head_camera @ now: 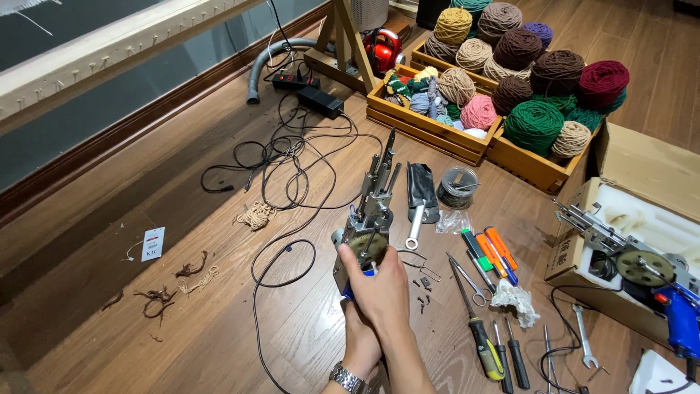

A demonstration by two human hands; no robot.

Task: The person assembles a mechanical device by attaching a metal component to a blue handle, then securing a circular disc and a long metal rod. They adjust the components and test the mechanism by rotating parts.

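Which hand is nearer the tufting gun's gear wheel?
Right. The right hand has fingers up at the gear wheel; the left hand is lower, under the gun's body.

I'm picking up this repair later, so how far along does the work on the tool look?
Done: tools are laid out, with loose screws on the floor, so something looks opened up. In hand: both hands, right hand above left hand, hold the tufting gun upright, thumb on its gear. Left: screws are not back in; the screwdriver lies untouched.
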